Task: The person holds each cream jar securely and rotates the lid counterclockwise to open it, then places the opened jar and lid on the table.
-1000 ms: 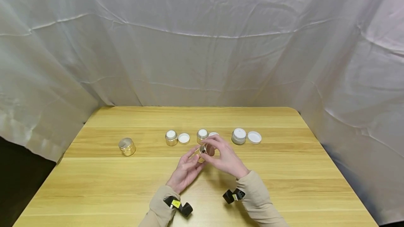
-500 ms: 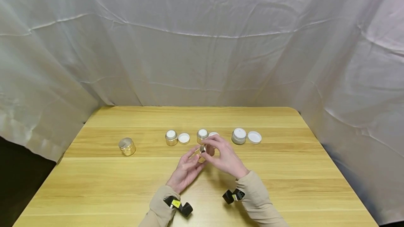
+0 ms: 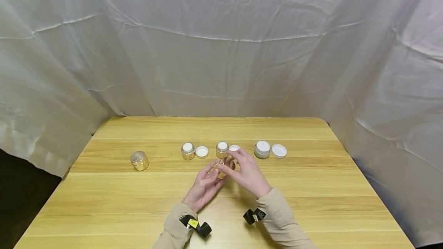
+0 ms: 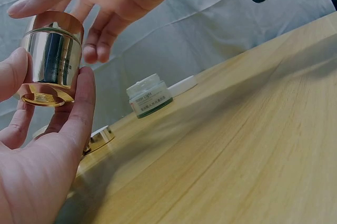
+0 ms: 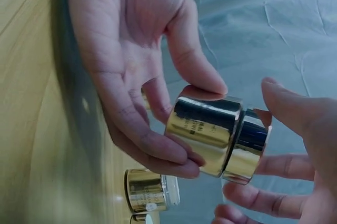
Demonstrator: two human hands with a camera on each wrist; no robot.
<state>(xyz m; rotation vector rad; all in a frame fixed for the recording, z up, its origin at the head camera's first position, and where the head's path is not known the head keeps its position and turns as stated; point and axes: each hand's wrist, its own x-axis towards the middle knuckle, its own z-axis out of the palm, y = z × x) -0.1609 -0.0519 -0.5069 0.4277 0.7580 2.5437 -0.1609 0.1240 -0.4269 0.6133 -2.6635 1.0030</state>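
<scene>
My left hand (image 3: 202,190) holds a shiny gold cosmetic jar (image 5: 202,129) above the table, tilted, with thumb and fingers round its body. A gold lid (image 5: 247,147) sits on the jar, a narrow dark seam showing between them. Around the lid lies my right hand (image 3: 250,176), its fingers spread and loosely bent. In the right wrist view the right thumb stands apart from the lid; whether a fingertip touches its far side I cannot tell. Just behind the hands stand a gold jar with a white top (image 3: 222,149) and a white disc lid (image 3: 234,148), partly covered.
Another white-topped gold jar (image 3: 188,151) stands left of them beside a white lid (image 3: 202,152). To the right are a frosted jar (image 3: 262,150) and its white lid (image 3: 278,150). A closed gold jar (image 3: 139,161) stands far left. Grey cloth (image 3: 221,68) hangs behind the table.
My right hand's fingers have loosened from the lid and shifted slightly, baring more of the lid and of the white disc lid behind. The left hand and jar have stayed in place.
</scene>
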